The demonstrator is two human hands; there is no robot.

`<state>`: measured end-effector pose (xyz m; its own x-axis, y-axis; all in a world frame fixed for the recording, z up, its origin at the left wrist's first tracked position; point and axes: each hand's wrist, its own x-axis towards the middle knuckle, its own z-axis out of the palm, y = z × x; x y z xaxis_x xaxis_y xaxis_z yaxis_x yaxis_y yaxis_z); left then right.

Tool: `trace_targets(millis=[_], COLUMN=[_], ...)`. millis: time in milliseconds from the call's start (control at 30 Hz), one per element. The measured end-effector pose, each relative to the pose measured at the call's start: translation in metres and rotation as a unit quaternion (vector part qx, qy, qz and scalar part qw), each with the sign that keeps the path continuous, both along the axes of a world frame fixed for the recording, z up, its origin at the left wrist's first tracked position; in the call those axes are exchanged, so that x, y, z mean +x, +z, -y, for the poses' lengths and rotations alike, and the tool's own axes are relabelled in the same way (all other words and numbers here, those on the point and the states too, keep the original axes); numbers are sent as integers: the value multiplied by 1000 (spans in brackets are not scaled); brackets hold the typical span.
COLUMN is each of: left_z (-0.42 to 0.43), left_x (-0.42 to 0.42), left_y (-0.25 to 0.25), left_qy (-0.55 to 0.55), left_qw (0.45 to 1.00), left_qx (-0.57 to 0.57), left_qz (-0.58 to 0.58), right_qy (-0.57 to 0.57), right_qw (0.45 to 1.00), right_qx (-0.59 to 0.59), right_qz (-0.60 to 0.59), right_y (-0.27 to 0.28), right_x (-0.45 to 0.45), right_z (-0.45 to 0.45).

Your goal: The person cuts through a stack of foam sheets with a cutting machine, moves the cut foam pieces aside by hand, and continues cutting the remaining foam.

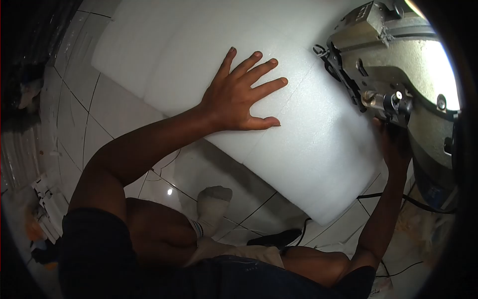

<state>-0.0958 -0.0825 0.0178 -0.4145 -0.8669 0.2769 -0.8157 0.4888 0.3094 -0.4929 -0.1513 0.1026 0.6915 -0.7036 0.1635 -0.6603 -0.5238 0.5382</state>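
From my remote seat I make out a dark navy, short-sleeved cloth top at six o'clock, its left sleeve at eight, small pale marks on its front. Above it, I see beige cloth shorts and a pale, grey-toed sock with a dark-striped cuff.

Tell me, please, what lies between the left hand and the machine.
The head view shows only bare white sheet between the left hand and the machine.

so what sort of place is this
Probably a small indoor workshop, though the pictures can't settle exactly what kind. A large sheet of white foam-like material lies above the tiled floor, with a bulky metal machine at its edge.
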Motion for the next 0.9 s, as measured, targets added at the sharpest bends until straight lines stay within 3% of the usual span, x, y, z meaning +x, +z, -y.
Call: trace_targets(millis=[33, 67, 200, 233, 267, 300, 367, 400, 467, 500, 567, 600, 633, 667, 700, 733, 767, 800, 833, 867, 900], left_z=[-1, -2, -3, -4, -5, -6, -6, -8, -11, -13, -10, -11, -12, -13, -11, -9, -10, -11, -11, -9, -10], left_x=[-1, -1, -3, -4, -5, -6, -8, -9, -8, -9, -9, -10, -9, -9, -8, -8, -8, -9, -9, -9, -8], left_y=[0, 0, 5, 7, 8, 9, 9, 9, 12, 13, 18, 22, 22, 23, 24, 26, 25, 24, 23, 23, 23], left_qy=[2, 1, -3, -5, -6, -6, -7, -8, -10, -8, -7, -6, -10, -6, -2, -9, -5, 3, 4, 3, 1], left_qw=[1000, 1000, 1000, 1000, 1000, 1000, 1000, 1000, 999, 999, 999, 999, 999, 999, 999, 999, 999, 999, 999, 999, 999], left_qx=[0, -4, -14, -17, -19, -21, -26, -25, -32, -35, -41, -47, -49, -46, -46, -52, -50, -45, -48, -44, -41], left_qz=[0, -5, -9, -8, -9, -10, -7, -8, -9, -8, -2, 1, 3, 3, -1, -3, -1, -4, -10, -7, -1], right_qy=[-95, -184, -148, -86, -20, -21, -163, -165, -31, -32, -179, -177, -36, 100, 90, -22, -127, 46, 47, -5, -60], right_qw=[982, 928, 917, 989, 988, 988, 983, 983, 995, 995, 958, 958, 998, 960, 959, 995, 915, 990, 991, 964, 895], right_qx=[126, 247, 249, 68, -117, -120, 88, 85, 21, 18, 148, 145, -44, -232, -238, -4, 230, -44, -46, 98, 237], right_qz=[106, 209, 275, 94, -94, -92, -15, -14, 98, 96, 166, 171, 25, -123, -123, 96, 305, 125, 118, 249, 373], right_y=[10, 15, 7, -11, -18, -17, -6, -5, 2, 6, 20, 15, 9, 7, 11, 31, 44, 17, 21, 23, 23], right_x=[13, 21, 13, -7, -10, -11, 5, 8, 13, 19, 40, 37, 41, 42, 42, 59, 67, 45, 45, 47, 48], right_z=[-2, -1, -6, -2, 0, 0, 0, -3, -9, -15, -18, -13, -5, -5, -8, -15, -19, -14, -13, -13, -14])
